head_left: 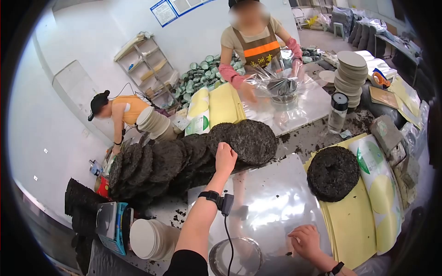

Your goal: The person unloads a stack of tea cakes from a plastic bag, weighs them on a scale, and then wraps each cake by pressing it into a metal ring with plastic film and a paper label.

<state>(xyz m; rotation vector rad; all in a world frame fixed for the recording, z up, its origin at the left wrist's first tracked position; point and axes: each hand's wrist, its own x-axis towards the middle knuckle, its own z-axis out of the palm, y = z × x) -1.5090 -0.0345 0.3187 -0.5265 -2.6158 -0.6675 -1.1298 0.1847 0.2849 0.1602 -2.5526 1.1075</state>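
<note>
well, the big dark round cake (253, 142) lies just past the left hand (225, 158), at the near end of a long row of dark cakes (165, 161). the left hand's fingers are curled in close by its edge, but i cannot tell if they pinch it. the cakes lean on each other, maybe so they take less room and each edge is easy to reach.

the right hand (306, 241) is loose and part open, with nothing in it. it is over the near side of a shiny sheet (276, 202), which seems to give a smooth, clean spot between the hands. a round clear dish (235, 257) sits to the left of the right hand.

past the right hand, a dark ring cake (334, 174) rests on yellow sheets (347, 221), maybe to keep it off the crumbs on the counter (301, 142). pale discs (142, 239) are piled left of the left arm, beside a scale (106, 221). far past the left hand, a person in an apron (260, 50) handles crinkly clear wrap (281, 83).
</note>
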